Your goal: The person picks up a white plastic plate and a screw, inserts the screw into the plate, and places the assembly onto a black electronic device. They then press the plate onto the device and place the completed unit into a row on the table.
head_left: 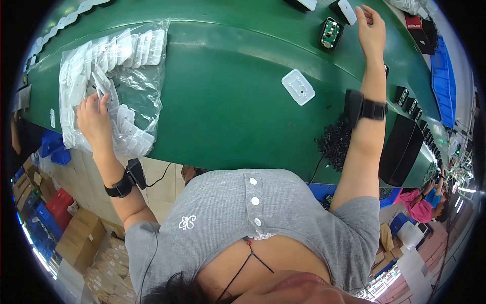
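At the left, my left hand [94, 117] reaches into a clear plastic bag [142, 83] filled with white plastic covers [147, 48]. Its thumb and fingers are closed on the edge of one white plastic cover [103, 87]. Far off at the upper right, my right hand [372, 30] is stretched out with fingers apart. Its fingertips are beside a black case with a white cover [347, 11], and whether they touch it is unclear. Nearer lies an uncovered black case [330, 34] with a green circuit board inside. A single white cover [298, 87] lies inner side up on the green table [223, 101].
A pile of small black parts [336, 144] lies near the front edge, beside my right arm. Farther right are a large black box [402, 149], a row of small black cases [412, 106] and a blue tray [443, 81]. Another case [302, 4] sits at the far edge.
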Available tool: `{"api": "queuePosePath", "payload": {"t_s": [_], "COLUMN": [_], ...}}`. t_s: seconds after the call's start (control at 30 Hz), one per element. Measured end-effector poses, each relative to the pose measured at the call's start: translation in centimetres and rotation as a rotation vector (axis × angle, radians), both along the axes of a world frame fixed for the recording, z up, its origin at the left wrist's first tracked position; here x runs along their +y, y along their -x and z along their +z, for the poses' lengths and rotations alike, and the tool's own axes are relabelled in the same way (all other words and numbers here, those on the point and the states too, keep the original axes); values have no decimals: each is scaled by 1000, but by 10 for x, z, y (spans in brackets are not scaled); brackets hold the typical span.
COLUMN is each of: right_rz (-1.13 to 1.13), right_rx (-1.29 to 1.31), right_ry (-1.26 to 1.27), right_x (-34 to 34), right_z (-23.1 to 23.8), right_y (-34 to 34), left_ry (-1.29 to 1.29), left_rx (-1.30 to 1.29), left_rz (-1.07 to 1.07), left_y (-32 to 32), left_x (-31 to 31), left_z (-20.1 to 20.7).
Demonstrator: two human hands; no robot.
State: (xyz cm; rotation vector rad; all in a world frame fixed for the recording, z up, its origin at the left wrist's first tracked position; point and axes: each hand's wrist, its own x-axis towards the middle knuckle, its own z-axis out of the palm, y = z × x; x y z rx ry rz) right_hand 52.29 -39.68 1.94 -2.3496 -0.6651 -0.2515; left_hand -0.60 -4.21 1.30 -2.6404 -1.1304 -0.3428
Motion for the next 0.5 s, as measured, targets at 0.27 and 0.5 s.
{"api": "queuePosePath", "payload": {"t_s": [0.27,0.5], "right_rz": [159,235], "right_rx": [93,203], "right_ry": [-5,258], "right_x": [-49,-98], "right_z": [52,24], "right_y": [152,212], "left_ry": [181,38], "left_rx": [-164,-261], "left_rz": [-249,-321], "left_y": [-25,-51], "left_x": [-71,-113], "left_z": [12,38]}}
